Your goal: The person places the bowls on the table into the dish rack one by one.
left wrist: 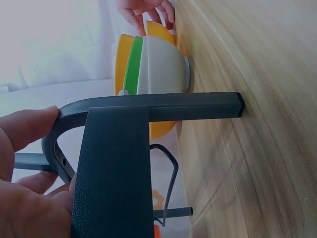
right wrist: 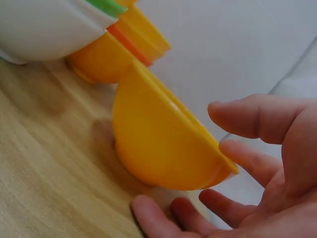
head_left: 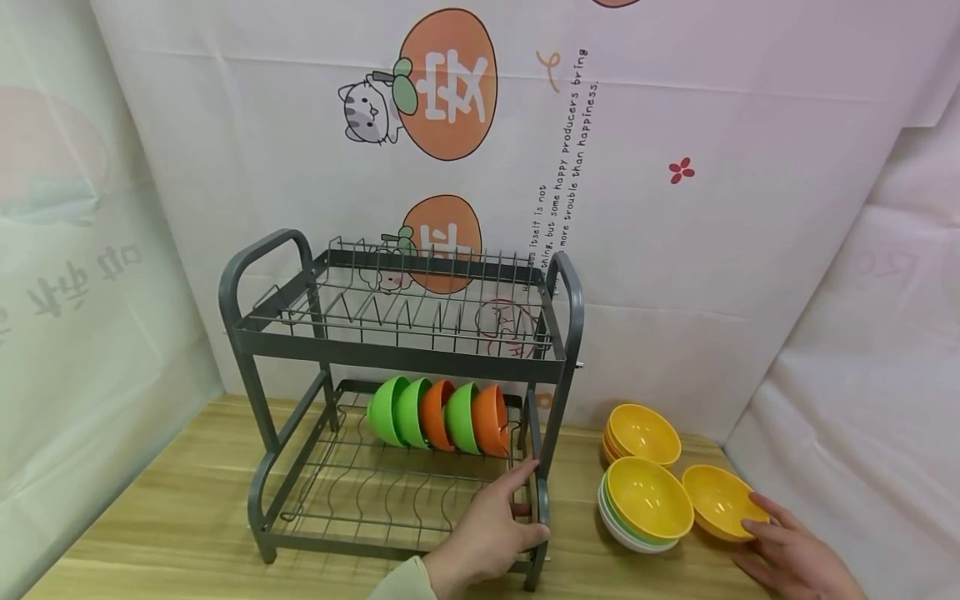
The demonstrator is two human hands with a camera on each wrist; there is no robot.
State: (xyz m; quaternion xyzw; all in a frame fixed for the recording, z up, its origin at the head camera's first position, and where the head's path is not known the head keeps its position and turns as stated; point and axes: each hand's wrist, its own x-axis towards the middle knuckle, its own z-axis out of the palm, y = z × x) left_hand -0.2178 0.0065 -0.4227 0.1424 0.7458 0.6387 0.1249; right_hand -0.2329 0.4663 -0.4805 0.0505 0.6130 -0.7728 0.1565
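A dark grey two-tier dish rack (head_left: 401, 356) stands on the table. At the front right of its lower tier, my left hand (head_left: 480, 533) grips the side frame, thumb and fingers on either side of the bar. Green and orange bowls (head_left: 461, 417) stand on edge in a row on that tier. To the right, a single yellow bowl (head_left: 717, 500) sits on the wood. My right hand (head_left: 795, 554) is at its right side with loosely bent, spread fingers. In the right wrist view, the thumb (right wrist: 247, 116) is apart from the rim and other fingertips are beside the bowl.
A stack of yellow, green and white bowls (head_left: 648, 500) stands between the rack and the single bowl. Behind it is another stack with yellow and orange bowls (head_left: 643, 433). Printed white cloth (head_left: 712, 250) hangs behind and at both sides.
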